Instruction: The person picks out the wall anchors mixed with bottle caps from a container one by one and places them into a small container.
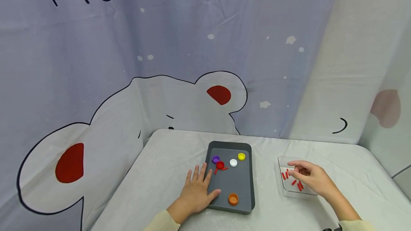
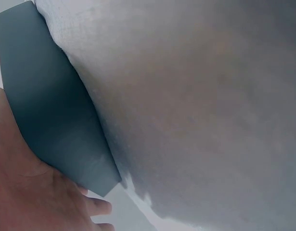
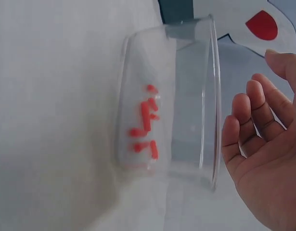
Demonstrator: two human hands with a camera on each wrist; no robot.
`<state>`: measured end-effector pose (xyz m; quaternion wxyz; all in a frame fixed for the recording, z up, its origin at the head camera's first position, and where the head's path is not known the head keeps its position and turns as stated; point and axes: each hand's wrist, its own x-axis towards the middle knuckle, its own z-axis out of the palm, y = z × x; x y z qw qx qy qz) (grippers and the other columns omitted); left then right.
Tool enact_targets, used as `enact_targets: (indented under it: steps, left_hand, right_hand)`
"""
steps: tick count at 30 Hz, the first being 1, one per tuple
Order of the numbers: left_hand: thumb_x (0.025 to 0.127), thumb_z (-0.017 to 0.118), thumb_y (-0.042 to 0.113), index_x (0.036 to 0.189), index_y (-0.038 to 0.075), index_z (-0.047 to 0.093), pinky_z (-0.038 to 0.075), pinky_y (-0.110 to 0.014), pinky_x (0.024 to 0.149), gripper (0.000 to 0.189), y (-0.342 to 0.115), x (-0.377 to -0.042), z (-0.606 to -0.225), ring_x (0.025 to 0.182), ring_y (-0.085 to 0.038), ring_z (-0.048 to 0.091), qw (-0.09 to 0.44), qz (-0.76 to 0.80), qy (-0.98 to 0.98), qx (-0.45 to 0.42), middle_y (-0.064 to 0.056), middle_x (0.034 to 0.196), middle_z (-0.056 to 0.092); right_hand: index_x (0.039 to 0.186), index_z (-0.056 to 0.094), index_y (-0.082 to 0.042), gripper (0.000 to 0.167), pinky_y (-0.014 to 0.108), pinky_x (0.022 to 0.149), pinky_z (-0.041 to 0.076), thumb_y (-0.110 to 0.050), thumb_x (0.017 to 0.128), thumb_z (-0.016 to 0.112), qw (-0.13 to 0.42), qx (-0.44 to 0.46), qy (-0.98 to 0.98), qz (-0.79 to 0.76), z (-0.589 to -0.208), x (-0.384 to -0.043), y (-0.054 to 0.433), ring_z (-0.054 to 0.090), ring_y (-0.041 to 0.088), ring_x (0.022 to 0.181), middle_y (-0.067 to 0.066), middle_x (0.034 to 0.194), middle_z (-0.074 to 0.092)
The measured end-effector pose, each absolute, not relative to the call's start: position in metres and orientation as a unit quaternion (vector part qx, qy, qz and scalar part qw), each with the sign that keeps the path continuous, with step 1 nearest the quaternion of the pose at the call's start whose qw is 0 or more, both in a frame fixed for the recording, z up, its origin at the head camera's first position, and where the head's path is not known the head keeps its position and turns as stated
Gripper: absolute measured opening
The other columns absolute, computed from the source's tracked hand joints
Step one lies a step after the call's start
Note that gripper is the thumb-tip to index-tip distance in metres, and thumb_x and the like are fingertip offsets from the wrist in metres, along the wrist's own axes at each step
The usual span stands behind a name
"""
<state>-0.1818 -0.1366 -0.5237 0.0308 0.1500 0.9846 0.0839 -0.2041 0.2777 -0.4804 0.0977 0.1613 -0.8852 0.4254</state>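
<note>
My left hand (image 1: 196, 192), fingers spread, rests against the left side of a dark grey tray (image 1: 242, 184). Its thumb lies over the rim, and the tray's outer wall (image 2: 51, 96) fills part of the left wrist view. Above a clear plastic box (image 1: 282, 188) hovers my right hand (image 1: 313, 177). The right fingers are loosely bent and nothing shows between them. Several short red sticks (image 3: 146, 115) lie on the bottom of the box. In the tray, two more red sticks (image 1: 225, 168) lie beside or against a small red round cup (image 1: 219, 165); exact contact is unclear.
Also in the tray are a purple cup (image 1: 216, 159), a white cup (image 1: 233, 163) and a yellow cup (image 1: 241, 156) toward the back, with an orange cup (image 1: 233, 199) near the front. A white cloth (image 1: 266, 174) covers the table. Behind hangs a printed curtain (image 1: 179, 45).
</note>
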Motion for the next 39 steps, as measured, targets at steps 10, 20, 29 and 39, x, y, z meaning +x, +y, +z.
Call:
enact_targets:
  steps: [10,20,29,39]
  left_hand:
    - [0.098,0.038,0.071,0.16,0.014,0.033,0.008,-0.064,0.12,0.084,-0.137,-0.181,-0.522,0.154,-0.043,0.012,0.037,0.084,0.985,0.147,-0.014,0.169,0.013]
    - [0.098,0.039,0.071,0.158,0.011,0.036,0.009,-0.064,0.12,0.085,-0.136,-0.182,-0.526,0.153,-0.045,0.014,0.02,0.093,0.983,0.158,-0.016,0.169,0.016]
    - [0.098,0.037,0.072,0.159,0.012,0.036,0.011,-0.064,0.12,0.085,-0.136,-0.181,-0.525,0.153,-0.044,0.014,0.014,0.076,0.984,0.16,-0.015,0.169,0.015]
    - [0.097,0.037,0.073,0.158,0.013,0.037,0.013,-0.063,0.12,0.086,-0.137,-0.181,-0.522,0.153,-0.043,0.016,0.02,0.076,0.985,0.153,-0.014,0.169,0.018]
  right_hand:
    - [0.117,0.072,-0.006,0.028,0.026,0.054,0.05,-0.018,0.092,0.076,0.054,0.205,-0.867,0.45,-0.474,-0.216,0.234,0.057,0.006,0.066,-0.004,0.081,0.062]
    - [0.111,0.075,-0.006,0.025,0.022,0.063,0.048,-0.015,0.088,0.08,0.052,0.254,-0.858,0.445,-0.477,-0.23,0.188,0.055,0.004,0.071,-0.008,0.079,0.061]
    - [0.112,0.073,-0.008,0.027,0.023,0.064,0.048,-0.023,0.09,0.079,-0.002,0.274,-0.857,0.436,-0.477,-0.24,0.155,0.055,0.006,0.071,-0.006,0.081,0.062]
    - [0.115,0.072,0.0,0.036,0.022,0.066,0.049,-0.026,0.09,0.078,-0.04,0.29,-0.861,0.417,-0.484,-0.248,0.12,0.056,0.006,0.073,-0.006,0.085,0.063]
